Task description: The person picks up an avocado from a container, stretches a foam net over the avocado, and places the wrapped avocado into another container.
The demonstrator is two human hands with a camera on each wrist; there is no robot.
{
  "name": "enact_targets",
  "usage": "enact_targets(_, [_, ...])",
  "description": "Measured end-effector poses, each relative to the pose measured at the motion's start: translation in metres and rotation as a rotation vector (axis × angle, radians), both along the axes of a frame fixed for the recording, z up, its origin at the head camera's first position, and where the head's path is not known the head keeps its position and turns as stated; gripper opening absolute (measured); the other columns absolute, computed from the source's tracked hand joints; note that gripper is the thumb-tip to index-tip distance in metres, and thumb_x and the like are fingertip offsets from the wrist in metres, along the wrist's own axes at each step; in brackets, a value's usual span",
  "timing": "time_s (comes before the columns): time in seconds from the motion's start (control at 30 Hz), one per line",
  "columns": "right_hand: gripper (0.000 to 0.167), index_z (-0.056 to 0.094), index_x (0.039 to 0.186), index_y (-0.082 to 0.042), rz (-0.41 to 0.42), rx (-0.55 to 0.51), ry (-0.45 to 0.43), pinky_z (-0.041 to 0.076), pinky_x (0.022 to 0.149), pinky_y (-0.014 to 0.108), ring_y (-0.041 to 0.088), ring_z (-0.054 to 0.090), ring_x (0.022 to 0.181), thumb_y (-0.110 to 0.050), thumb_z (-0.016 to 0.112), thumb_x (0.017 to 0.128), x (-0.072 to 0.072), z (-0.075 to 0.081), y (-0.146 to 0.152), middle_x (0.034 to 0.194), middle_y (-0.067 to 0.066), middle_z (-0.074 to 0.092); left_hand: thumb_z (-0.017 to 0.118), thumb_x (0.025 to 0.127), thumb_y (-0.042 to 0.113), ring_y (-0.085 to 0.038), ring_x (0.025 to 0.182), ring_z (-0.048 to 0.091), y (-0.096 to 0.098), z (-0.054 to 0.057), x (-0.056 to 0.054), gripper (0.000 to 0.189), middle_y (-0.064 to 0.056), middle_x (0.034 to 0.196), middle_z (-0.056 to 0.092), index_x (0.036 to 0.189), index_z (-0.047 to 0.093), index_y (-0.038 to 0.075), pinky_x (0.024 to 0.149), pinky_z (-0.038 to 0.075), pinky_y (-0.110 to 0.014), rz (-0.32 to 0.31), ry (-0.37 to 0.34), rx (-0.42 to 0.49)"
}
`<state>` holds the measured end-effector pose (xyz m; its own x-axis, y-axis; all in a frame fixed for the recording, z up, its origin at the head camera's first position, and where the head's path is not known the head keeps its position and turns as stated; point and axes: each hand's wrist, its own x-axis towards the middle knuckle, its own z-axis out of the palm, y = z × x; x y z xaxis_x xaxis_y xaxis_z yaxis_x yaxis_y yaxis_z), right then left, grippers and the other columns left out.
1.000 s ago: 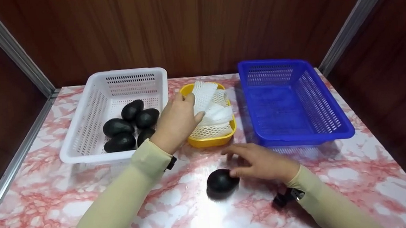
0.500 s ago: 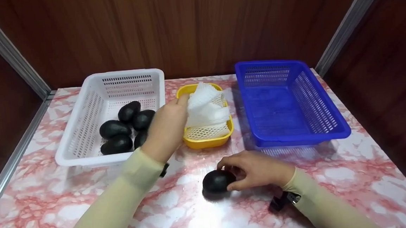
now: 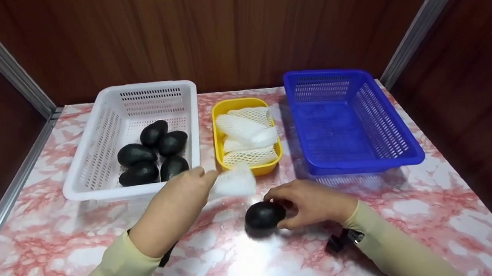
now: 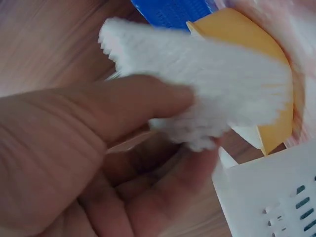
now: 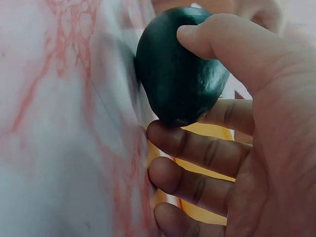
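Note:
A white foam net sleeve (image 3: 236,181), blurred by motion, is pinched between thumb and fingers of my left hand (image 3: 171,213), just in front of the yellow basket (image 3: 269,169). The left wrist view shows this sleeve (image 4: 207,74) flattened and hanging out past the thumb. My right hand (image 3: 316,202) holds a dark avocado (image 3: 261,216) where it lies on the table. In the right wrist view the thumb presses on top of the avocado (image 5: 173,74), with fingers curled about its end.
At the left, a white basket (image 3: 125,192) has several avocados (image 3: 138,155) in it. More foam net sleeves (image 3: 247,131) lie in the yellow basket. A blue basket (image 3: 335,124) stands at the right. Wooden panels (image 3: 239,36) close off the back and sides.
My left hand has drawn a foam net sleeve out of the yellow basket and come toward the front. My right hand has closed round the avocado, which stays about where it was.

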<state>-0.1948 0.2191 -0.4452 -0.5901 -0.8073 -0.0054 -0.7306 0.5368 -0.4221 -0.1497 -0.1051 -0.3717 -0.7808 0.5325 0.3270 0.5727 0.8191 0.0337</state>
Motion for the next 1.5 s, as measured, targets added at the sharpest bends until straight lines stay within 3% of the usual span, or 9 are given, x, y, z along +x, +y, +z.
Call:
enact_targets(0.2, [0.059, 0.071, 0.137, -0.017, -0.025, -0.001, -0.019, 0.051, 0.07, 0.022, 0.002, 0.055, 0.076, -0.039, 0.09, 0.085, -0.002, 0.001, 0.004, 0.095, -0.01, 0.069, 0.082, 0.083, -0.004, -0.032, 0.066, 0.068, 0.0, -0.013, 0.009, 0.02, -0.015, 0.078, 0.067, 0.091, 0.064, 0.004, 0.053, 0.055, -0.042, 0.006, -0.114, -0.135])
enact_targets(0.5, [0.068, 0.066, 0.143, -0.02, -0.038, 0.026, 0.007, 0.053, 0.074, 0.025, 0.005, 0.058, 0.08, -0.049, 0.088, 0.086, -0.002, 0.003, 0.005, 0.096, -0.01, 0.067, 0.073, 0.086, -0.009, -0.031, 0.065, 0.066, -0.003, -0.044, 0.002, 0.019, -0.012, 0.07, 0.065, 0.078, 0.065, 0.006, 0.054, 0.056, -0.044, 0.004, -0.07, -0.159])
enact_targets(0.67, [0.089, 0.058, 0.155, -0.029, -0.033, 0.019, 0.037, 0.061, 0.089, 0.035, 0.011, 0.069, 0.099, -0.068, 0.089, 0.08, 0.001, 0.005, 0.003, 0.124, -0.005, 0.071, 0.074, 0.088, -0.005, -0.033, 0.07, 0.065, 0.001, -0.042, 0.01, 0.013, -0.014, 0.073, 0.063, 0.082, 0.065, 0.002, 0.063, 0.06, -0.048, 0.051, -0.107, -0.138])
enact_targets(0.77, [0.087, 0.059, 0.155, -0.033, -0.019, 0.028, 0.058, 0.063, 0.097, 0.04, 0.012, 0.071, 0.108, -0.067, 0.089, 0.081, 0.002, 0.006, 0.001, 0.136, -0.004, 0.07, 0.079, 0.097, 0.018, -0.036, 0.084, 0.069, 0.01, -0.037, 0.007, 0.021, -0.017, 0.089, 0.069, 0.099, 0.071, -0.001, 0.081, 0.062, -0.051, 0.073, -0.188, -0.121])
enact_targets(0.9, [0.077, 0.063, 0.15, -0.027, -0.02, 0.042, 0.07, 0.063, 0.096, 0.038, 0.012, 0.07, 0.105, -0.057, 0.09, 0.085, 0.002, 0.005, 0.0, 0.133, -0.004, 0.072, 0.082, 0.098, 0.036, -0.034, 0.093, 0.073, 0.018, -0.041, -0.005, 0.04, -0.012, 0.114, 0.073, 0.123, 0.071, 0.006, 0.087, 0.062, -0.049, -0.04, -0.197, -0.079])
enact_targets(1.0, [0.074, 0.064, 0.148, -0.022, -0.041, 0.048, 0.053, 0.063, 0.097, 0.038, 0.013, 0.071, 0.107, -0.05, 0.09, 0.085, 0.002, 0.004, 0.001, 0.136, -0.003, 0.073, 0.08, 0.099, 0.021, -0.03, 0.081, 0.073, 0.018, -0.048, -0.01, 0.037, -0.007, 0.119, 0.073, 0.134, 0.07, 0.018, 0.07, 0.061, -0.044, -0.152, -0.239, -0.048])
enact_targets(1.1, [0.072, 0.064, 0.147, -0.019, -0.06, 0.044, 0.041, 0.062, 0.101, 0.041, 0.016, 0.073, 0.115, -0.048, 0.089, 0.086, 0.003, 0.004, 0.002, 0.141, -0.001, 0.074, 0.073, 0.102, 0.012, -0.03, 0.07, 0.069, 0.017, -0.054, -0.013, 0.044, -0.01, 0.115, 0.073, 0.142, 0.069, 0.028, 0.06, 0.057, -0.041, -0.207, -0.352, -0.074])
enact_targets(1.3, [0.071, 0.064, 0.147, -0.017, -0.07, 0.044, 0.037, 0.061, 0.105, 0.045, 0.022, 0.074, 0.122, -0.05, 0.087, 0.088, 0.004, 0.004, 0.002, 0.142, 0.002, 0.074, 0.068, 0.099, 0.005, -0.031, 0.074, 0.07, 0.015, -0.058, -0.014, 0.033, -0.01, 0.097, 0.071, 0.126, 0.073, 0.023, 0.061, 0.054, -0.041, -0.239, -0.382, -0.103])
enact_targets(1.5, [0.069, 0.064, 0.145, -0.015, -0.076, 0.045, 0.003, 0.062, 0.101, 0.042, 0.018, 0.074, 0.114, -0.047, 0.087, 0.088, 0.002, 0.007, 0.0, 0.135, 0.001, 0.076, 0.071, 0.097, 0.012, -0.025, 0.067, 0.064, 0.019, -0.061, -0.016, 0.009, -0.001, 0.077, 0.063, 0.091, 0.065, 0.015, 0.061, 0.048, -0.039, -0.244, -0.327, 0.01])
